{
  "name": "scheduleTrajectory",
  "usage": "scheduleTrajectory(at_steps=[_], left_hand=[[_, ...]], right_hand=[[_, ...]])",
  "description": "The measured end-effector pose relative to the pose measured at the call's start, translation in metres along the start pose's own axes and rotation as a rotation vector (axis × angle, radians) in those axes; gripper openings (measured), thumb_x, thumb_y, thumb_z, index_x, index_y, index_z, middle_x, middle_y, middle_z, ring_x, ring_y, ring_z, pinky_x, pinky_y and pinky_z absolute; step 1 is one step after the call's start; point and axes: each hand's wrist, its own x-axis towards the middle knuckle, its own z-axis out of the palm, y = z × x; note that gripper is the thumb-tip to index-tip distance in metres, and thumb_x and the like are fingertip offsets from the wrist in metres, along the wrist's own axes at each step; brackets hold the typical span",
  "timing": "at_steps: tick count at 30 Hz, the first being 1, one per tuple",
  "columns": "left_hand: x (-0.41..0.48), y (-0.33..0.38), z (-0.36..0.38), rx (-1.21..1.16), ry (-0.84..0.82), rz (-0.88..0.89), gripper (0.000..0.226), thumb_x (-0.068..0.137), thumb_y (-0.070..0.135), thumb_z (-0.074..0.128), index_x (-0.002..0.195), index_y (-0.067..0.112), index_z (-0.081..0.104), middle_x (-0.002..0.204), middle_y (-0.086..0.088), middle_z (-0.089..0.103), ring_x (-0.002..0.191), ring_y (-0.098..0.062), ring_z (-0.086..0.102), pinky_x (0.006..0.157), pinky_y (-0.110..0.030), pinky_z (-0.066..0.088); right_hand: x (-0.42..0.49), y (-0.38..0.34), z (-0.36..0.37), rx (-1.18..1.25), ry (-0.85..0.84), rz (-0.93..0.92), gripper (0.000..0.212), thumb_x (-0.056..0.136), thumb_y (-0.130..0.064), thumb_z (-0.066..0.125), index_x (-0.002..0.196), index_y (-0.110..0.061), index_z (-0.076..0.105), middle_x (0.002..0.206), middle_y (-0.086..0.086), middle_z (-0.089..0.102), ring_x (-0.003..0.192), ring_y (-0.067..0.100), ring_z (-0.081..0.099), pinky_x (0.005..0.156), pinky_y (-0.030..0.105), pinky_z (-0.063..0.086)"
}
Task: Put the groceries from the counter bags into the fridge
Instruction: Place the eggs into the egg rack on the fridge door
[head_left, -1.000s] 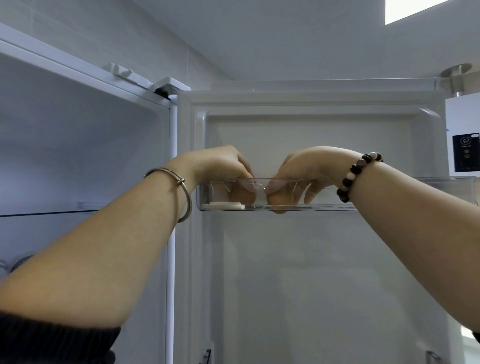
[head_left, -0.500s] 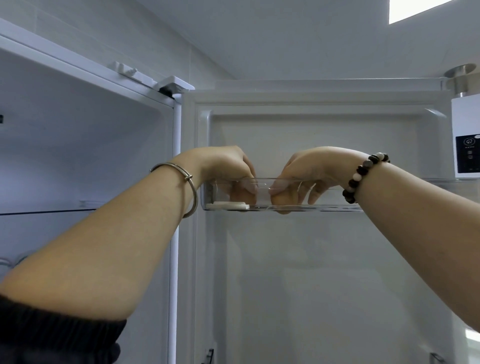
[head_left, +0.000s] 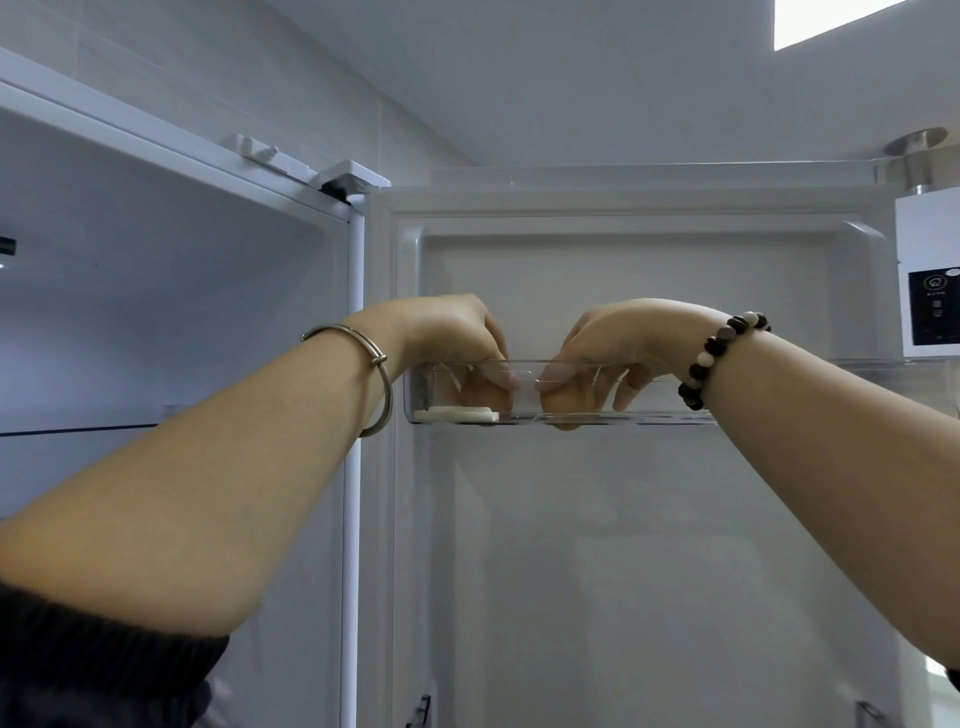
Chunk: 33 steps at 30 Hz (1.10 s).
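Observation:
Both my hands reach over the front wall of the clear top door bin (head_left: 779, 418) on the open fridge door (head_left: 649, 545). My left hand (head_left: 447, 338), with a metal bangle at the wrist, curls its fingers round what looks like a brown egg (head_left: 491, 402) at the bin's left end. To its right, my right hand (head_left: 623, 338), with a bead bracelet at the wrist, grips a second brown egg (head_left: 561, 408) low in the bin. The fingertips show only blurred through the plastic. A flat white piece (head_left: 457, 414) lies on the bin floor at the left.
The fridge cavity (head_left: 156, 312) opens at the left with a glass shelf (head_left: 78, 428) at about bin height. The door hinge (head_left: 348, 179) sits above the left hand. A white wall unit with a dark panel (head_left: 932, 306) hangs right of the door.

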Motion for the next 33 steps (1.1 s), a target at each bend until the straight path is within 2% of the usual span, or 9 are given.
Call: scheduleTrajectory(at_steps=[4,8,11,15,19,23,25,29,33], left_hand=[[-0.003,0.001,0.002,-0.027,0.016,0.007,0.023,0.079,0.019,0.074,0.096,0.003,0.071,0.078,-0.007,0.065,0.064,-0.017,0.06,0.048,-0.015,0.05],[-0.004,0.0,0.004,0.014,0.121,0.08,0.013,0.083,0.018,0.068,0.092,0.009,0.072,0.086,-0.007,0.068,0.075,-0.017,0.062,0.059,-0.021,0.051],[-0.008,-0.001,0.007,0.167,0.343,0.175,0.014,0.086,0.019,0.06,0.088,0.012,0.072,0.086,-0.002,0.067,0.081,-0.018,0.06,0.067,-0.024,0.048],[-0.022,-0.009,0.013,0.256,0.61,0.283,0.025,0.091,0.023,0.049,0.081,0.01,0.068,0.076,-0.006,0.064,0.075,-0.027,0.058,0.066,-0.032,0.047],[-0.031,-0.017,0.028,0.36,0.719,0.388,0.034,0.095,0.028,0.04,0.07,0.009,0.055,0.068,-0.002,0.052,0.071,-0.026,0.051,0.061,-0.032,0.038],[-0.032,-0.012,0.048,0.433,0.836,0.524,0.043,0.088,0.033,0.034,0.09,0.006,0.067,0.09,-0.009,0.064,0.093,-0.029,0.056,0.076,-0.038,0.047],[-0.03,-0.001,0.061,0.455,0.865,0.573,0.042,0.086,0.032,0.037,0.102,0.006,0.068,0.106,-0.012,0.064,0.11,-0.031,0.055,0.088,-0.042,0.044],[-0.026,0.03,0.096,0.452,0.875,0.666,0.045,0.089,0.031,0.039,0.125,0.009,0.055,0.132,-0.016,0.051,0.132,-0.035,0.039,0.104,-0.053,0.033],[-0.025,0.07,0.141,0.355,0.837,0.709,0.049,0.09,0.034,0.036,0.133,0.012,0.045,0.142,-0.015,0.041,0.139,-0.035,0.028,0.107,-0.057,0.027]], right_hand=[[-0.003,-0.001,0.001,0.001,0.007,0.002,0.019,0.082,-0.031,0.069,0.084,-0.012,0.064,0.085,0.008,0.068,0.071,0.021,0.062,0.062,0.028,0.049],[-0.009,-0.002,0.001,0.005,0.041,-0.01,0.021,0.083,-0.032,0.067,0.083,-0.012,0.065,0.082,0.008,0.07,0.071,0.021,0.064,0.065,0.029,0.05],[-0.012,-0.003,0.004,-0.031,0.226,-0.078,0.025,0.082,-0.032,0.066,0.085,-0.007,0.068,0.082,0.009,0.072,0.072,0.02,0.068,0.064,0.028,0.053],[-0.018,-0.002,0.008,-0.152,0.636,-0.218,0.024,0.081,-0.032,0.06,0.085,-0.009,0.068,0.085,0.006,0.067,0.08,0.026,0.062,0.07,0.035,0.054],[-0.034,0.007,0.014,-0.211,0.746,-0.251,0.023,0.086,-0.034,0.053,0.084,-0.015,0.065,0.084,0.001,0.062,0.077,0.022,0.058,0.067,0.031,0.051],[-0.049,0.027,0.021,-0.35,0.874,-0.291,0.031,0.091,-0.037,0.048,0.103,-0.013,0.063,0.101,0.005,0.064,0.094,0.025,0.056,0.076,0.034,0.047],[-0.06,0.039,0.024,-0.4,0.971,-0.329,0.034,0.092,-0.034,0.05,0.111,-0.008,0.061,0.109,0.007,0.062,0.104,0.026,0.054,0.084,0.036,0.044],[-0.091,0.07,0.025,-0.597,1.109,-0.292,0.044,0.087,-0.036,0.044,0.112,-0.004,0.06,0.116,0.013,0.06,0.11,0.032,0.054,0.092,0.043,0.042],[-0.133,0.111,0.017,-0.863,1.066,-0.112,0.049,0.087,-0.038,0.045,0.122,-0.004,0.053,0.133,0.017,0.05,0.126,0.034,0.044,0.105,0.051,0.035]])
